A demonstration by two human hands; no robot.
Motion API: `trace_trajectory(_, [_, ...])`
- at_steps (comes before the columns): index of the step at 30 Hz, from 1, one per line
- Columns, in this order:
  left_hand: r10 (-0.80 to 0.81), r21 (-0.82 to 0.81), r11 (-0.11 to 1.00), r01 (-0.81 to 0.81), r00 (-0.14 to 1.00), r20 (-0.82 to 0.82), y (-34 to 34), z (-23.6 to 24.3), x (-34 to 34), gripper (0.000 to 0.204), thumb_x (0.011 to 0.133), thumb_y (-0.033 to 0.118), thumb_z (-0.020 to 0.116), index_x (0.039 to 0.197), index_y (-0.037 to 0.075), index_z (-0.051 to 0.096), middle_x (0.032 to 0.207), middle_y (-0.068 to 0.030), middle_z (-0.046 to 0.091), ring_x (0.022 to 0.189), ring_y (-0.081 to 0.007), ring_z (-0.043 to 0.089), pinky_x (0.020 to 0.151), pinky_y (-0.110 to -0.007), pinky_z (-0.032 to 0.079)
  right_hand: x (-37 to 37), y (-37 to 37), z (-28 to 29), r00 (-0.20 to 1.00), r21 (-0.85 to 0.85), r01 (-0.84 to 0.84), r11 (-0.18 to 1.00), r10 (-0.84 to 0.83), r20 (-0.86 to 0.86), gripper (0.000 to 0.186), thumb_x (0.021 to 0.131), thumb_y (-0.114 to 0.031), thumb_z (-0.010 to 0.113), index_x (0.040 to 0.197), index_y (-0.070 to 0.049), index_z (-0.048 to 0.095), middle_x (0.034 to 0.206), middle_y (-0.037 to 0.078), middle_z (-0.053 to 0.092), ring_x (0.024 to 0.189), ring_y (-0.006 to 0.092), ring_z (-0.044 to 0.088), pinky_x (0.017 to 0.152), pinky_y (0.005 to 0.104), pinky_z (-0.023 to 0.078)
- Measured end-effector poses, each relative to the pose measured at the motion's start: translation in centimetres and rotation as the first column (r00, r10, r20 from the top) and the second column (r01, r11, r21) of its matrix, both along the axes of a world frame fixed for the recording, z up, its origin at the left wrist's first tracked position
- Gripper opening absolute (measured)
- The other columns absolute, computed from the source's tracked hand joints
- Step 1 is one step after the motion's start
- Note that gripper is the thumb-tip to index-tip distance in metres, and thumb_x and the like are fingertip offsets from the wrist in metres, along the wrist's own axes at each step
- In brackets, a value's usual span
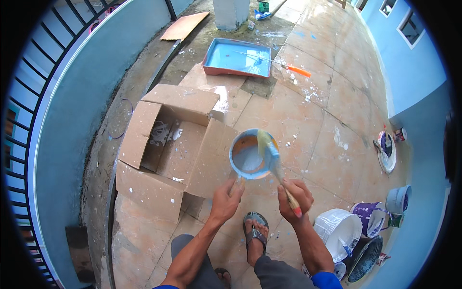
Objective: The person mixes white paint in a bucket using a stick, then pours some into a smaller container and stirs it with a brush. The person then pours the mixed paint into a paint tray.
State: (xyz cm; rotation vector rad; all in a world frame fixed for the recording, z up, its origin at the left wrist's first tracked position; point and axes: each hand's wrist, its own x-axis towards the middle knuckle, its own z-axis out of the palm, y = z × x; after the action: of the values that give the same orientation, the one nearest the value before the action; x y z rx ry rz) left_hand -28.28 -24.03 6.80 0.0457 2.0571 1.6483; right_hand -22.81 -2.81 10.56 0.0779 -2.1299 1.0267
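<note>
My left hand (226,201) is closed round the short handle of a round, blue-rimmed dipper (234,163). Pale, whitish paint (247,159) lies in its bottom, and the inner wall looks orange-brown. My right hand (297,196) grips a paintbrush (273,163) by its wooden, red-tipped handle. Its yellowish bristles point up and away from me, over the right side of the dipper's opening. The bristles are slightly blurred, and whether they touch the rim I cannot tell.
An open cardboard box (202,159) stands left of the dipper. Beyond it, a blue paint tray (231,71) has an orange-handled roller (299,71) across its edge. Paint-smeared buckets (339,226) crowd the lower right by the blue wall (409,72). A low wall with railing runs along the left.
</note>
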Motion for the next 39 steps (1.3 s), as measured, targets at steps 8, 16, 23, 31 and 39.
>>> trace_trajectory(8, [0.007,0.209,0.977,-0.05,0.979,0.202,2.3,3.7,-5.2,0.035,0.103,0.022,0.066,0.125,-0.005,0.064,0.075,-0.0004,0.061,0.061,-0.0061,0.054,0.053,-0.025,0.043,-5.9,1.2,0.0,0.991,-0.976,0.126,0.179,-0.059,0.117,0.017,0.107,-0.017,0.062,0.12,-0.006,0.062,0.081,0.007,0.065,0.061,0.0098,0.054,0.053,0.0266,0.043])
trace_trajectory(16, [-0.014,-0.195,0.979,-0.053,0.944,-0.331,5.9,2.5,-26.5,0.039,0.099,0.027,0.071,0.125,-0.001,0.067,0.074,-0.0062,0.067,0.057,-0.0133,0.061,0.052,-0.03,0.047,-23.5,5.7,-2.5,0.991,-0.967,-0.129,-0.22,-0.056,-0.12,0.02,0.105,-0.025,0.067,0.115,-0.009,0.062,0.082,0.004,0.065,0.064,0.0086,0.055,0.055,0.024,0.043])
trace_trajectory(23, [-0.376,-0.716,0.594,-0.367,0.66,-0.65,11.4,-2.8,-43.9,0.028,0.1,0.017,0.054,0.126,0.007,0.062,0.101,-0.026,0.074,0.094,-0.0435,0.074,0.079,-0.056,0.052,-39.2,10.6,-7.6,0.998,-0.984,-0.011,-0.18,-0.056,-0.001,0.029,0.1,-0.02,0.069,0.121,-0.004,0.06,0.088,0.013,0.073,0.064,0.0184,0.07,0.055,0.0277,0.057])
trace_trajectory(31, [-0.503,-0.805,0.4,-0.438,0.629,-0.593,12.4,-6.9,-48.0,0.051,0.101,0.01,0.051,0.152,0.012,0.044,0.15,-0.0191,0.054,0.116,-0.0406,0.067,0.09,-0.061,0.051,-42.5,11.8,-10.5,0.989,-0.992,0.125,-0.019,0.079,0.123,0.03,0.102,-0.027,0.061,0.122,-0.004,0.061,0.095,0.014,0.074,0.069,0.0184,0.071,0.06,0.0297,0.058])
trace_trajectory(39, [-0.578,-0.729,0.391,-0.562,0.466,-0.67,12.6,-5.8,-47.5,0.053,0.1,0.012,0.056,0.152,0.012,0.046,0.114,-0.0129,0.066,0.106,-0.0327,0.068,0.081,-0.053,0.054,-43.9,11.8,-10.7,0.988,-0.77,0.062,0.635,0.072,0.139,0.045,0.104,-0.024,0.06,0.141,0.001,0.061,0.103,0.015,0.076,0.066,0.0141,0.07,0.056,0.028,0.058])
